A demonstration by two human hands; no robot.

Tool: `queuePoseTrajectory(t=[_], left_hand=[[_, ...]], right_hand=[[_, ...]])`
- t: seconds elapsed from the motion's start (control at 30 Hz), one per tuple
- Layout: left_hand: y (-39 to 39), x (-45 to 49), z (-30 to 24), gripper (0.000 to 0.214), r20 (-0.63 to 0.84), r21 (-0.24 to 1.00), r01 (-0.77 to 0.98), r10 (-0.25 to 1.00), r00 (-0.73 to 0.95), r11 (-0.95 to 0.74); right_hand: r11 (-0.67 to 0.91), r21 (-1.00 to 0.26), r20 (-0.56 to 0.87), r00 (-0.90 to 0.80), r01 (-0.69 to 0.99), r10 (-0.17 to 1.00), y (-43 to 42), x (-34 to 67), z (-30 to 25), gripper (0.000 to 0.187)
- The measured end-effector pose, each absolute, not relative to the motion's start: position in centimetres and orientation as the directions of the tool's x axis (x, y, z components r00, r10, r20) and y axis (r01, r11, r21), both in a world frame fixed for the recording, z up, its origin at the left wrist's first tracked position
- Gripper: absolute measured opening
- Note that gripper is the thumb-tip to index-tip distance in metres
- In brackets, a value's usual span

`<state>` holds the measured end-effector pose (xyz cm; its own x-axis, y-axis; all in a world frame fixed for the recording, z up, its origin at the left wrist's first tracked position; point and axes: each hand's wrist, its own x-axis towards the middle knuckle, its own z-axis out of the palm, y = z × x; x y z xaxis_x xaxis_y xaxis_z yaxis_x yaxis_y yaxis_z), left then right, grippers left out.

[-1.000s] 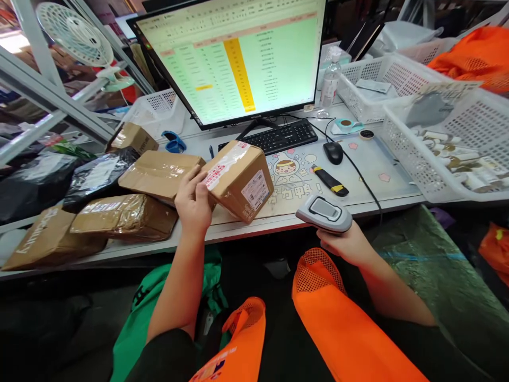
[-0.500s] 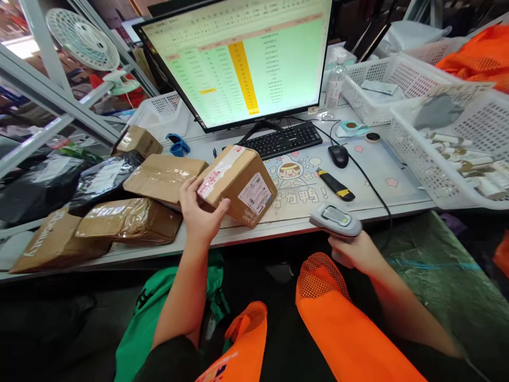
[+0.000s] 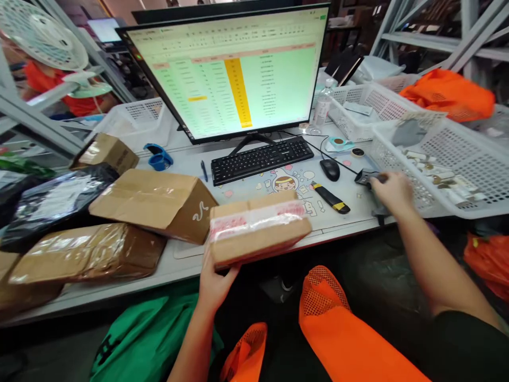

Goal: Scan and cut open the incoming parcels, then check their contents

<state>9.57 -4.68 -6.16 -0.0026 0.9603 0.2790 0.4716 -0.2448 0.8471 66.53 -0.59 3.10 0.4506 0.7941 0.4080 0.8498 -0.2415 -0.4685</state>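
My left hand (image 3: 217, 284) is closed on the near left end of a cardboard box (image 3: 258, 233). The box is tilted over the desk's front edge, its long side with white and red tape turned toward me. At the right side of the desk my right hand (image 3: 393, 193) has its fingers closed on a grey barcode scanner (image 3: 368, 178), by the mesh basket. The scanner's dark handle shows below the fingers; part of it is hidden. Between the hands lies a black and yellow utility knife (image 3: 331, 198), near the mouse (image 3: 330, 170).
Several cardboard parcels (image 3: 147, 201) and a black plastic parcel (image 3: 63, 199) crowd the left side. A monitor (image 3: 234, 74) stands behind the keyboard (image 3: 262, 157). At the right is a white mesh basket (image 3: 441, 199) with small items; a bottle (image 3: 323, 103) stands behind.
The box has turned, so its label no longer faces me and its taped side does. My right hand has moved up and right, bringing the scanner from over my lap to the desk.
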Motion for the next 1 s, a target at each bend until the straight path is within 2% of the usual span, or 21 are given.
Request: queuePoseTrajectory(t=[0.03, 0.07, 0.13, 0.2, 0.27, 0.37, 0.43, 0.53, 0.6, 0.7, 0.77, 0.9, 1.0], left_hand=[[-4.5, 9.3, -6.4, 0.072, 0.215, 0.861, 0.478, 0.976, -0.032, -0.174], [-4.3, 9.3, -6.6, 0.070, 0.173, 0.871, 0.475, 0.983, -0.067, -0.121], [-3.9, 10.1, -6.7, 0.071, 0.202, 0.875, 0.468, 0.972, -0.123, -0.123], [-3.7, 11.3, -5.9, 0.079, 0.354, 0.846, 0.468, 0.924, -0.140, -0.253], [-3.8, 12.7, -4.1, 0.095, 0.549, 0.758, 0.491, 0.826, -0.127, -0.429], [-4.7, 14.7, -0.6, 0.106, 0.795, 0.490, 0.633, 0.605, -0.044, -0.599], [-5.3, 16.0, 1.3, 0.092, 0.866, 0.323, 0.706, 0.498, 0.048, -0.630], [-4.8, 17.7, 2.7, 0.047, 0.872, 0.237, 0.738, 0.474, 0.125, -0.632], [-2.9, 18.0, 2.5, 0.034, 0.893, 0.219, 0.733, 0.435, 0.116, -0.645], [1.4, 17.3, 1.8, 0.046, 0.947, 0.178, 0.665, 0.310, 0.084, -0.726], [3.5, 16.7, 1.7, 0.055, 0.958, 0.174, 0.615, 0.276, 0.075, -0.769], [1.9, 17.3, 2.8, 0.044, 0.927, 0.231, 0.546, 0.352, 0.127, -0.806], [-2.2, 19.0, 3.9, 0.051, 0.855, 0.223, 0.543, 0.430, 0.290, -0.810]], right_hand=[[-0.274, -0.452, 0.390, 0.464, 0.849, 0.795, 1.6, 64.2, 3.1, 0.032], [-0.256, -0.429, 0.335, 0.416, 0.866, 0.846, 4.1, 61.7, 3.0, 0.034], [-0.158, -0.379, 0.250, 0.265, 0.912, 0.931, 9.7, 56.7, 2.7, 0.037], [-0.086, -0.326, 0.221, 0.164, 0.941, 0.961, 14.7, 52.9, 2.4, 0.048], [-0.049, -0.275, 0.204, 0.108, 0.960, 0.973, 17.9, 50.5, 2.1, 0.057], [-0.050, -0.214, 0.205, 0.095, 0.976, 0.974, 19.8, 49.2, 1.9, 0.058], [-0.067, -0.183, 0.218, 0.107, 0.981, 0.970, 20.3, 48.8, 1.8, 0.056], [-0.087, -0.150, 0.209, 0.117, 0.985, 0.971, 20.7, 48.3, 2.2, 0.053], [-0.095, -0.139, 0.210, 0.123, 0.986, 0.970, 20.1, 48.4, 3.0, 0.053], [-0.107, -0.128, 0.204, 0.132, 0.986, 0.970, 16.1, 50.3, 4.1, 0.059], [-0.166, -0.099, 0.131, 0.178, 0.981, 0.975, 11.6, 52.3, 4.2, 0.060], [-0.335, -0.001, -0.033, 0.335, 0.942, 0.942, 2.2, 55.5, 2.3, 0.063], [-0.320, -0.047, 0.023, 0.321, 0.946, 0.947, -1.6, 56.1, 0.3, 0.052]])
